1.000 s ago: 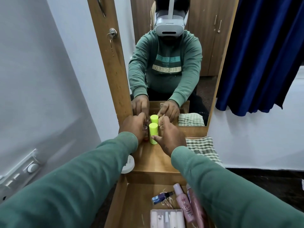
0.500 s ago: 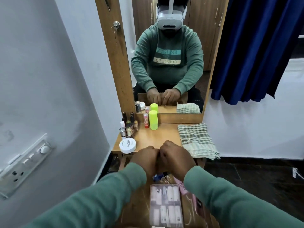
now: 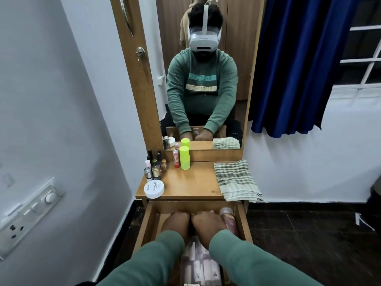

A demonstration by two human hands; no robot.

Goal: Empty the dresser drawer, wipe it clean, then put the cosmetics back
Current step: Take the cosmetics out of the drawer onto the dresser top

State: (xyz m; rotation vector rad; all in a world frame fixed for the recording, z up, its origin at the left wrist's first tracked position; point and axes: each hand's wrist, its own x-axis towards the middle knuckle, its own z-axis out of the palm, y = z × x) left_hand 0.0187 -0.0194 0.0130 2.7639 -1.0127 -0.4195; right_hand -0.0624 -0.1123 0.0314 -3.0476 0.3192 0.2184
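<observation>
The wooden drawer (image 3: 144, 228) is pulled out below the dresser top (image 3: 191, 182). My left hand (image 3: 177, 222) and my right hand (image 3: 208, 223) are side by side inside it near the back, knuckles up, with the fingers curled down out of sight. A pink bottle (image 3: 229, 220) lies along the drawer's right wall, touching my right hand. A clear box of small white bottles (image 3: 201, 265) lies under my wrists. On the top stand a lime bottle (image 3: 184, 157), a small red-based tube (image 3: 175, 158), several nail polish bottles (image 3: 154, 164) and a white jar (image 3: 154, 188).
A checked cloth (image 3: 237, 180) lies folded on the right of the dresser top, hanging over its edge. The mirror (image 3: 202, 79) rises behind. A blue curtain (image 3: 299, 58) hangs at the right; a switch panel (image 3: 26, 215) is on the left wall.
Both hands have left the lime bottle at the mirror and come back and down into the drawer. The view has pulled back and now shows the whole dresser top.
</observation>
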